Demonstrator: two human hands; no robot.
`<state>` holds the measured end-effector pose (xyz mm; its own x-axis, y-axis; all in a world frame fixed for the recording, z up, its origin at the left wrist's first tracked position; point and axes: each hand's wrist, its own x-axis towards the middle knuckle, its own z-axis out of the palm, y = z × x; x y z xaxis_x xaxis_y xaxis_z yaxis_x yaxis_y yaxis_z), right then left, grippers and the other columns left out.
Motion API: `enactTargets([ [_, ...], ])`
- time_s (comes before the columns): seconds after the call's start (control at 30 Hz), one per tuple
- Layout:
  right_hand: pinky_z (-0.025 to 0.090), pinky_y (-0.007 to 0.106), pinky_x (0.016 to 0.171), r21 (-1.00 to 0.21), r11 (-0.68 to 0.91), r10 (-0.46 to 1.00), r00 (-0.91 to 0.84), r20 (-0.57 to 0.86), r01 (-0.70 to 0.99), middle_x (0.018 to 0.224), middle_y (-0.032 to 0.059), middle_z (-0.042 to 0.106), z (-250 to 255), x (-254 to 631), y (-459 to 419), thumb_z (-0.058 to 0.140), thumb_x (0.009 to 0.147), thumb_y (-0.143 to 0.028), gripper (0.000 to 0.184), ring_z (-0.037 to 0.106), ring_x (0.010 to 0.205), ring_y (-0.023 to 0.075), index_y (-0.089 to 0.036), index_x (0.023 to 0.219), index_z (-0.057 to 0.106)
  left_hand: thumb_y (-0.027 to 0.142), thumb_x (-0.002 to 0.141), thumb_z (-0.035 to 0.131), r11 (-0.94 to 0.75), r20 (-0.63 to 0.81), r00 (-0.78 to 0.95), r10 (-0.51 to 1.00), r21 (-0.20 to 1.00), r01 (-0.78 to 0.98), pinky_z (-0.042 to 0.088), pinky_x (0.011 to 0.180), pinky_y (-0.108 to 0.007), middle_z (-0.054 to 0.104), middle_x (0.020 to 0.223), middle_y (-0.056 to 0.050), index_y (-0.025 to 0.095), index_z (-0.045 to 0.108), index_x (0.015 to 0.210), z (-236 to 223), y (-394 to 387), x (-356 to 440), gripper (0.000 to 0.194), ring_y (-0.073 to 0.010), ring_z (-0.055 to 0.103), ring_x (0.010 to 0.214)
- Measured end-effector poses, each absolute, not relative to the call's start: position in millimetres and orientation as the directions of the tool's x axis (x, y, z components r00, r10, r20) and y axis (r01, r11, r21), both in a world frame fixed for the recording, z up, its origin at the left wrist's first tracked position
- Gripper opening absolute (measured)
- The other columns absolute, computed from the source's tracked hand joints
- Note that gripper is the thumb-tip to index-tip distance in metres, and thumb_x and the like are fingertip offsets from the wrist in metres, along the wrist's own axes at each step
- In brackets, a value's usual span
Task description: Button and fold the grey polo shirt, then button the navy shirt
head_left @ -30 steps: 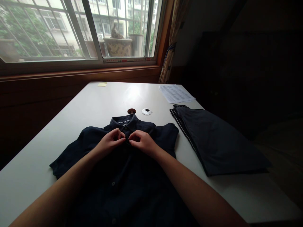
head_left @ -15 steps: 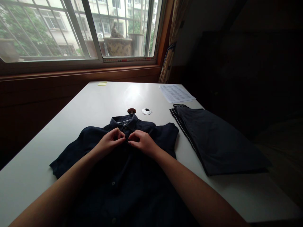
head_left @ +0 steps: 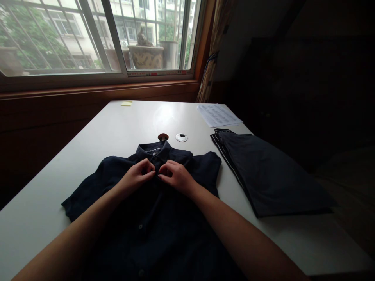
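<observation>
From where I stand, a barred window point(head_left: 96, 39) lets daylight in at the far left, over a white table point(head_left: 43, 203). Near the table's far left corner lies a yellow note point(head_left: 126, 103). A dark blue shirt point(head_left: 164, 210) is spread on the near middle of the table, front up, its collar point(head_left: 154, 150) towards the far side, its short left-lying sleeve angled out nearer. The left hand point(head_left: 138, 171) rests on the shirt's front just below the collar, thumb and forefinger pinching the cloth. Past the collar is a brown-rimmed hole point(head_left: 163, 137). The right hand point(head_left: 177, 177) faces the left one, a narrow gap between, its thumb and forefinger also pinching the shirt's front. Beyond it sits a white ring point(head_left: 181, 137); farther right, a tied curtain point(head_left: 207, 78), printed papers point(head_left: 219, 115) and, nearer, dark folded clothing point(head_left: 272, 179) with striped edges.
</observation>
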<state>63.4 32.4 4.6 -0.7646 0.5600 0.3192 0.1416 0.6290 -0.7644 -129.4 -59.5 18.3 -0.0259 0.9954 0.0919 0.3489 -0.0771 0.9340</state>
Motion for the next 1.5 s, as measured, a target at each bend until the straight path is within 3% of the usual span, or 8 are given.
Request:
enactTargets([
  [0.33, 0.046, 0.026, 0.069, -0.738, 0.654, 0.557, -0.767, 0.318, 0.168, 0.084, -0.0004, 0.058, 2.0, 62.4, 32.5, 0.072, 0.084, -0.021, 0.005, 0.058, 0.074, 0.0133, -0.020, 0.088, 0.069, 0.039, 0.083, 0.069, -0.070, 0.112, -0.056, 0.992, 0.868, 0.492, 0.042, 0.065, -0.026, 0.059, 0.080, 0.001, 0.020, 0.060, 0.086, 19.5, -60.2, -128.8, 0.021, -0.0160, 0.054, 0.074],
  [0.87, 0.046, 0.025, 0.070, -0.704, 0.687, 0.539, -0.775, 0.328, 0.180, 0.084, -0.0003, 0.057, -0.7, 62.4, 33.5, 0.071, 0.086, -0.020, 0.004, 0.058, 0.074, 0.0131, -0.020, 0.089, 0.069, 0.029, 0.086, 0.066, -0.085, 0.090, 0.009, 0.996, 0.905, 0.418, 0.047, 0.075, -0.029, 0.064, 0.088, -0.001, 0.020, 0.062, 0.094, 19.2, -61.1, -130.5, 0.013, -0.0181, 0.060, 0.084],
  [1.5, 0.049, 0.025, 0.073, -0.707, 0.689, 0.537, -0.769, 0.348, 0.161, 0.085, 0.0001, 0.059, -1.1, 63.2, 34.2, 0.071, 0.087, -0.021, 0.005, 0.059, 0.076, 0.0134, -0.020, 0.091, 0.070, 0.030, 0.084, 0.067, -0.056, 0.076, -0.031, 0.997, 0.911, 0.409, 0.046, 0.074, -0.028, 0.063, 0.087, 0.000, 0.019, 0.061, 0.093, 21.6, -60.9, -128.1, 0.015, -0.0165, 0.058, 0.082],
])
